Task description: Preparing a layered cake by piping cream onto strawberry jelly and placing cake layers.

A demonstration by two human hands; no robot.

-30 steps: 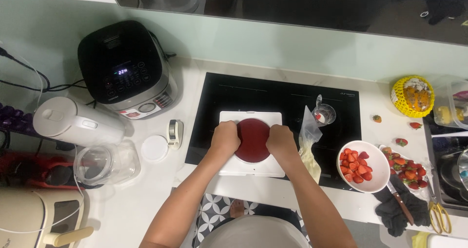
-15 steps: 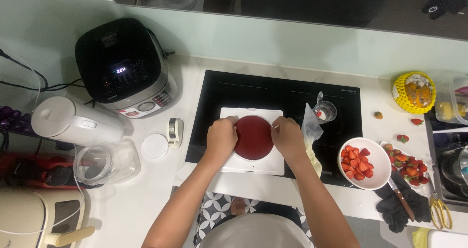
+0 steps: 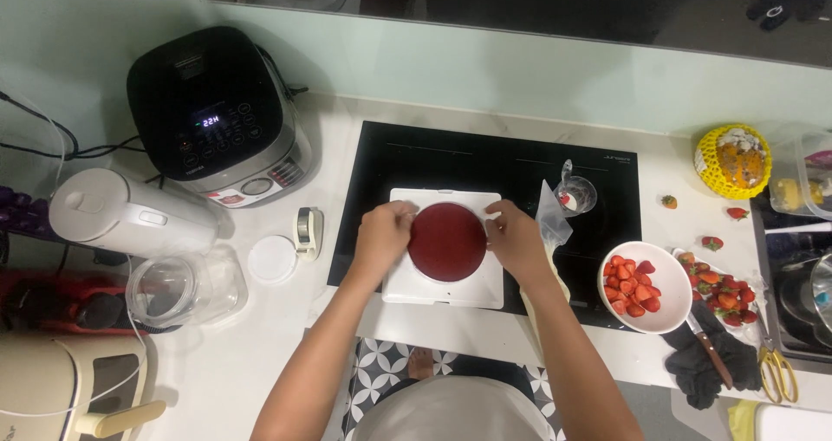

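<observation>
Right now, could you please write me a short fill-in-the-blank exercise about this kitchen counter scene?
1. The round dark red cake layer sits on a white ____ board.
2. The left hand and right hand touch the cake's ____.
3. The white bowl holds cut ____.

Missing words: square; sides; strawberries

We see a matt, dark red round cake layer (image 3: 446, 242) on a smooth white square plastic board (image 3: 444, 287), itself on a glossy black glass hob (image 3: 485, 159). Nearby stand a glossy white ceramic bowl (image 3: 672, 307) and a clear plastic jug (image 3: 182, 287).
</observation>
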